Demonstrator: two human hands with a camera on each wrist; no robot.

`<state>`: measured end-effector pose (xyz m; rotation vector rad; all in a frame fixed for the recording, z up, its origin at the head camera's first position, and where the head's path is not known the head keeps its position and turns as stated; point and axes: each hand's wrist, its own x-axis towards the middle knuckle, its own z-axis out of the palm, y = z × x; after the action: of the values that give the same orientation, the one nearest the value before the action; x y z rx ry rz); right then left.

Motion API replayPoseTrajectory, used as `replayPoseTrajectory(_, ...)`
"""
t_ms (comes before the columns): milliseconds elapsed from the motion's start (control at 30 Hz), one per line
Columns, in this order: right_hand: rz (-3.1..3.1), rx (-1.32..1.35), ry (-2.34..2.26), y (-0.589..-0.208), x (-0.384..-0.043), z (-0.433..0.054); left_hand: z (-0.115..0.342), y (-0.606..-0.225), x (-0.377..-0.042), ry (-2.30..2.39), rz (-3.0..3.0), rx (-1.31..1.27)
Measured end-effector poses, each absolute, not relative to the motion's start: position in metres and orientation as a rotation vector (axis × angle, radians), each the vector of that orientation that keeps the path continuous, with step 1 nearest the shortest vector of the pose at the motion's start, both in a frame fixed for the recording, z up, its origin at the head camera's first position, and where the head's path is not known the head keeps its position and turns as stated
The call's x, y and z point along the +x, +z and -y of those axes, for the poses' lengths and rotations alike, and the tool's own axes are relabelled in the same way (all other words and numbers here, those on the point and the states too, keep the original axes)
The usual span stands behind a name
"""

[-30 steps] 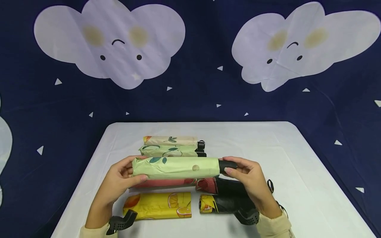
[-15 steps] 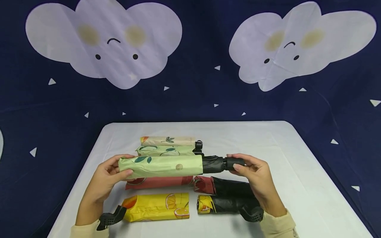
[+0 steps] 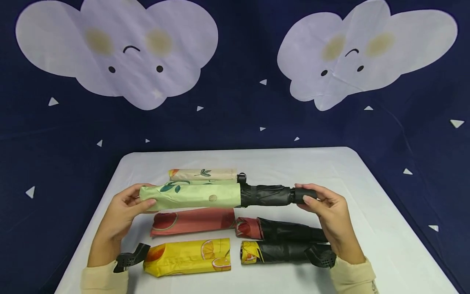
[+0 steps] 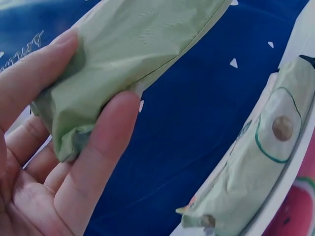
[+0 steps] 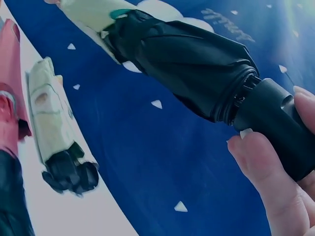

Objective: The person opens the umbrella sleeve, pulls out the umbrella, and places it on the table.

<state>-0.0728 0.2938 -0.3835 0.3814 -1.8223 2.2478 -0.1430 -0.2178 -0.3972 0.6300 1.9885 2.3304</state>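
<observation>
A light green umbrella sleeve (image 3: 198, 196) with leaf prints is held level above the table, and a black folded umbrella (image 3: 266, 195) sticks about halfway out of its right end. My left hand (image 3: 123, 206) pinches the sleeve's closed left end between thumb and fingers; the left wrist view shows the cloth (image 4: 113, 54) bunched there. My right hand (image 3: 328, 208) grips the umbrella's black handle (image 5: 275, 123), thumb on the near side. Below them lie a red watermelon-print sleeve (image 3: 194, 220) and, to its right, a black umbrella with a red end (image 3: 282, 230).
Nearest me lie a yellow orange-print sleeve (image 3: 189, 257) and a black umbrella with a yellow end (image 3: 279, 252). Behind the held sleeve, a cream sleeved umbrella (image 3: 205, 174) lies beside a green avocado-print one (image 4: 270, 147). All rest on a white table (image 3: 367, 245) before a dark blue cloud-print cloth (image 3: 242, 102).
My right hand has moved right, drawing the black umbrella out of the green sleeve, while my left hand has moved left with the sleeve's end. Both have risen slightly in view.
</observation>
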Motion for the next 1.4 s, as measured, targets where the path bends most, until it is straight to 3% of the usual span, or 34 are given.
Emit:
replayPoseTrajectory(333,1.799,0.261,2.246,-0.398,-0.070,-0.335,0.239,-0.418,-0.152,2.376,-1.977,0.420)
replayPoseTrajectory(633,1.909,0.174,2.301,-0.433,-0.068,-0.371,0.239,-0.445,-0.160,1.985,-2.354,0.187)
replayPoseTrajectory(1000,1.941,0.051,2.430,-0.478,-0.078,-0.383,0.223,-0.465,-0.166,1.751,-2.393,0.267)
replayPoseTrajectory(1233,2.313,-0.157,2.161,-0.485,-0.078,-0.387,0.225,-0.470,-0.166,1.571,-2.533,0.279)
replayPoseTrajectory(1400,2.481,-0.153,1.927,-0.481,-0.077,-0.390,0.221,-0.470,-0.168,1.531,-2.621,0.257)
